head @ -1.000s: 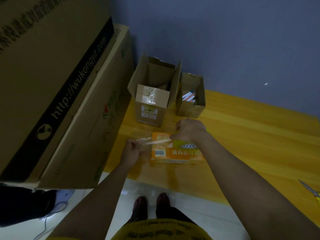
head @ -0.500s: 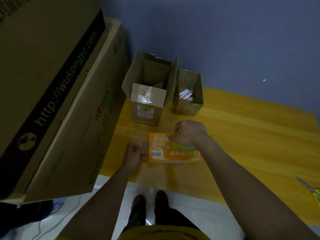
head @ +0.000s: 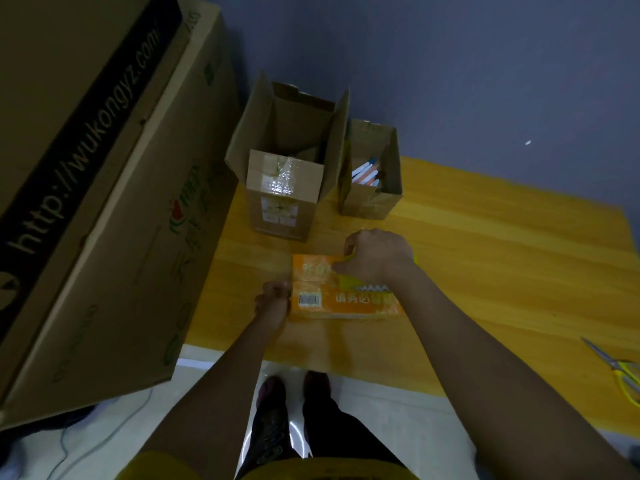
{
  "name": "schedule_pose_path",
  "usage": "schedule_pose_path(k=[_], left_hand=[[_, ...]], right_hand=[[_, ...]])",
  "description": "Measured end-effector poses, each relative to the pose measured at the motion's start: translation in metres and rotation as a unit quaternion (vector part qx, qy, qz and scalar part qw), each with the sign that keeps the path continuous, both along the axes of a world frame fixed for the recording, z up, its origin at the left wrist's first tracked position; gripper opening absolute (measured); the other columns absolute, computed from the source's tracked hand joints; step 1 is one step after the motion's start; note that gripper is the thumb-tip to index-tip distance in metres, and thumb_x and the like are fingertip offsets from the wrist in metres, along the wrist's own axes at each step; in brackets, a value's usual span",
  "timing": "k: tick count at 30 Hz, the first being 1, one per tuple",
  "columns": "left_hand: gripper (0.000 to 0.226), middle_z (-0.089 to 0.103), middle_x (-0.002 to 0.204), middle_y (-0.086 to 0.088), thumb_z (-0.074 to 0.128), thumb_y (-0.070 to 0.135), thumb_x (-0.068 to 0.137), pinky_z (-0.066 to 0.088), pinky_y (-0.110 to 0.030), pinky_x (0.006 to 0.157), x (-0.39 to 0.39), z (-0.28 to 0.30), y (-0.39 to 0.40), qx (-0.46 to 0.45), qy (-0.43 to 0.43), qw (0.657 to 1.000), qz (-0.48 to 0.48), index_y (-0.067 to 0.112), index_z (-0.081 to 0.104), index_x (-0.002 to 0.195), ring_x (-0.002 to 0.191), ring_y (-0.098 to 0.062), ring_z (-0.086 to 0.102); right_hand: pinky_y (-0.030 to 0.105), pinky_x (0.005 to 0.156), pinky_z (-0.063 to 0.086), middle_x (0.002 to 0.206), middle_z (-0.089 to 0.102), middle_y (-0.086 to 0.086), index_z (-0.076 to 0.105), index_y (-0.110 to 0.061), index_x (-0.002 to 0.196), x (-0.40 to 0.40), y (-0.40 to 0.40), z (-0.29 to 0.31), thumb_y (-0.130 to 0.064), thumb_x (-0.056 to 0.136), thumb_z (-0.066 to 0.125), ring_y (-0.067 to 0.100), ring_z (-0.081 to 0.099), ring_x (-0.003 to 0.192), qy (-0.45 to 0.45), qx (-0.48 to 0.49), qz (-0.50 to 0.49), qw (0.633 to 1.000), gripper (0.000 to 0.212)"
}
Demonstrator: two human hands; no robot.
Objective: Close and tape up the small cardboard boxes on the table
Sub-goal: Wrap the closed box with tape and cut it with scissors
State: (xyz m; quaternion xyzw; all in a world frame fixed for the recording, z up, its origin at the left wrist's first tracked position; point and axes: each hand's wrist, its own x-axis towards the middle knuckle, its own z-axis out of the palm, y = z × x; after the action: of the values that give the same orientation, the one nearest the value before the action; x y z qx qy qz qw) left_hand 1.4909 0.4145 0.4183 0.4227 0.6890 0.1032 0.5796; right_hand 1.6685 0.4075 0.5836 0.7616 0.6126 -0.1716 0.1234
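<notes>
1. Orange box [head: 341, 296]: lies flat near the table's [head: 502, 258] front edge, printed side up with a barcode label at its left end. Clear tape appears to glint across its top; too faint to be sure.
2. Left hand [head: 273, 299]: at the orange box's 9 o'clock end, fingers curled and pressed against that end; whether they pinch tape cannot be told.
3. Right hand [head: 377, 256]: on the box top toward 12 o'clock, fingers curled, tips pressing the lid.
4. Tall box [head: 284, 192]: at 11 o'clock from the orange box, flaps standing open, tape patch on its front flap.
5. Pen box [head: 370, 174]: at 1 o'clock, just beside the tall box, open, pens inside.
6. Scissors [head: 620, 372]: at 4 o'clock, well apart, by the table's right edge.
7. Large cartons [head: 97, 202]: stacked at 9 o'clock, beside the table.
</notes>
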Motion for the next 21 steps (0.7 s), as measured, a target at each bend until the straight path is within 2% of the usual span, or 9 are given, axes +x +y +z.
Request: schedule_pose_path(k=[2, 4, 7, 9, 11, 13, 14, 17, 21], left_hand=[[0.035, 0.036, 0.140, -0.020, 0.046, 0.025, 0.101, 0.043, -0.042, 0.094, -0.002, 0.002, 0.002, 0.019, 0.033, 0.999, -0.038, 0.009, 0.044, 0.131, 0.120, -0.037, 0.045], [0.036, 0.040, 0.135, -0.018, 0.053, 0.013, 0.096, 0.046, -0.047, 0.094, -0.005, 0.014, 0.008, 0.094, 0.047, 0.992, -0.075, 0.010, 0.044, 0.130, 0.116, -0.037, 0.048], [0.043, 0.041, 0.138, -0.012, 0.044, -0.002, 0.093, 0.045, -0.036, 0.093, -0.003, 0.045, 0.016, 0.218, -0.027, 0.974, -0.058, 0.011, 0.045, 0.134, 0.122, -0.025, 0.046], [0.056, 0.029, 0.151, -0.004, 0.043, -0.005, 0.092, 0.037, -0.032, 0.103, 0.005, 0.066, 0.018, 0.233, -0.102, 0.960, -0.121, 0.019, 0.037, 0.143, 0.135, -0.018, 0.032], [0.079, 0.000, 0.160, 0.003, 0.056, 0.003, 0.090, 0.019, -0.035, 0.116, 0.013, 0.074, 0.015, 0.184, -0.113, 0.932, -0.290, 0.022, 0.012, 0.153, 0.147, -0.017, 0.004], [0.099, -0.019, 0.158, 0.009, 0.066, 0.034, 0.088, 0.002, -0.036, 0.117, 0.017, 0.068, 0.013, 0.175, -0.001, 0.881, -0.440, 0.024, -0.008, 0.152, 0.145, -0.012, -0.016], [0.103, -0.021, 0.157, 0.010, 0.065, 0.049, 0.085, -0.001, -0.039, 0.117, 0.019, 0.064, 0.010, 0.190, 0.041, 0.867, -0.458, 0.024, -0.010, 0.152, 0.145, -0.011, -0.019], [0.101, -0.009, 0.161, 0.003, 0.064, 0.057, 0.081, 0.002, -0.038, 0.118, 0.023, 0.051, 0.002, 0.263, 0.057, 0.874, -0.406, 0.022, 0.002, 0.153, 0.147, -0.015, -0.012], [0.102, 0.011, 0.160, -0.003, 0.077, 0.047, 0.075, 0.007, -0.032, 0.116, 0.024, 0.045, 0.002, 0.306, 0.044, 0.883, -0.354, 0.015, 0.017, 0.151, 0.148, -0.019, 0.003]], right_hand=[[0.028, 0.055, 0.037, 0.094, 0.060, -0.001, 0.066, -0.027, 0.103, 0.002, -0.001, 0.000, -0.067, 0.080, 0.055, 0.020, 0.048, 0.075, -0.003, 0.005, 0.004, 1.000, 0.047], [0.029, 0.058, 0.039, 0.097, 0.062, 0.000, 0.066, -0.026, 0.102, 0.003, -0.001, 0.000, -0.068, 0.080, 0.055, 0.021, 0.052, 0.079, -0.002, 0.011, 0.006, 1.000, 0.048], [0.030, 0.062, 0.043, 0.099, 0.063, 0.000, 0.067, -0.026, 0.101, 0.001, 0.000, 0.000, -0.068, 0.079, 0.055, 0.022, 0.059, 0.089, -0.001, 0.012, 0.011, 1.000, 0.049], [0.030, 0.063, 0.043, 0.098, 0.064, -0.001, 0.068, -0.025, 0.101, 0.001, 0.000, 0.000, -0.068, 0.080, 0.053, 0.022, 0.059, 0.089, -0.002, 0.007, 0.007, 1.000, 0.050], [0.031, 0.064, 0.043, 0.100, 0.064, 0.001, 0.067, -0.024, 0.105, 0.005, 0.000, 0.002, -0.066, 0.085, 0.048, 0.023, 0.060, 0.090, 0.007, 0.004, 0.008, 1.000, 0.050], [0.030, 0.062, 0.041, 0.100, 0.064, 0.003, 0.066, -0.023, 0.109, 0.009, -0.002, 0.005, -0.063, 0.090, 0.042, 0.024, 0.058, 0.088, 0.037, -0.003, 0.014, 0.999, 0.050], [0.029, 0.059, 0.040, 0.098, 0.063, 0.002, 0.065, -0.024, 0.110, 0.011, -0.003, 0.007, -0.061, 0.092, 0.041, 0.023, 0.057, 0.085, 0.061, -0.009, 0.018, 0.998, 0.048], [0.026, 0.056, 0.037, 0.092, 0.056, -0.010, 0.062, -0.032, 0.104, 0.025, -0.007, 0.015, -0.062, 0.088, 0.050, 0.015, 0.051, 0.082, 0.172, -0.009, -0.010, 0.985, 0.037], [0.019, 0.067, 0.038, 0.104, 0.055, -0.012, 0.065, -0.027, 0.105, 0.062, -0.033, 0.022, -0.080, 0.061, 0.062, 0.008, 0.051, 0.097, 0.323, -0.007, -0.116, 0.939, 0.068]])
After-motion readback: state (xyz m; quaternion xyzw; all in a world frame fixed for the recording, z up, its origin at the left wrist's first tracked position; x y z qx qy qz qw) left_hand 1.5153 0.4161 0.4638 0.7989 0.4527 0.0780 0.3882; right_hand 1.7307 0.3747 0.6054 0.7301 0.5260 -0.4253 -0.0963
